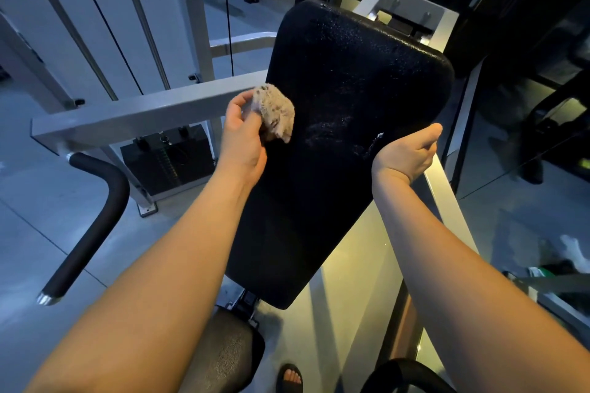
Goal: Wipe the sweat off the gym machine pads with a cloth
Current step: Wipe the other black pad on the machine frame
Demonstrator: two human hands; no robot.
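You're mid-wipe: your left hand [242, 134] has its fingers clamped on the bunched cloth [274, 112] at the pad [351, 80] left edge, while your right hand [405, 153] curls round its right edge. Next, I'd sweep across the droplets [348, 38] above.

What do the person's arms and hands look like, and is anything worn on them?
The left hand and right hand are ungloved, with no ring, watch or band showing. The left arm and right arm are bare to the picture's edge; no sleeve in view.
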